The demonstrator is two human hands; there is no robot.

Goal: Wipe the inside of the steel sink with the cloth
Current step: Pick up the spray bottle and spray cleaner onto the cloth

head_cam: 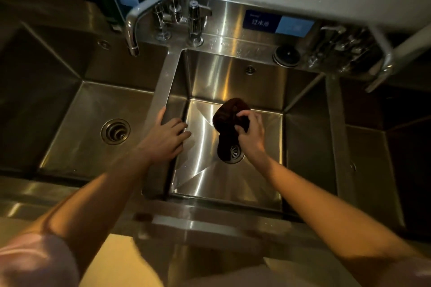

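Dark brown, bunched and soft, the cloth (pixel 229 121) hangs inside the middle basin of the stainless steel sink (pixel 235 184), its lower end draping over the round drain strainer (pixel 234 152) at the basin floor. The right hand (pixel 251 131) grips the cloth, fingers curled round its upper part. The left hand (pixel 166 136) rests flat, fingers spread, on the steel divider ridge (pixel 163 91) along the basin's left edge. A chrome faucet (pixel 140 18) stands at the back rim.

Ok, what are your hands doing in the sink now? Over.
Right hand grips cloth over sink floor. Left hand rests on divider. Nothing blocking.
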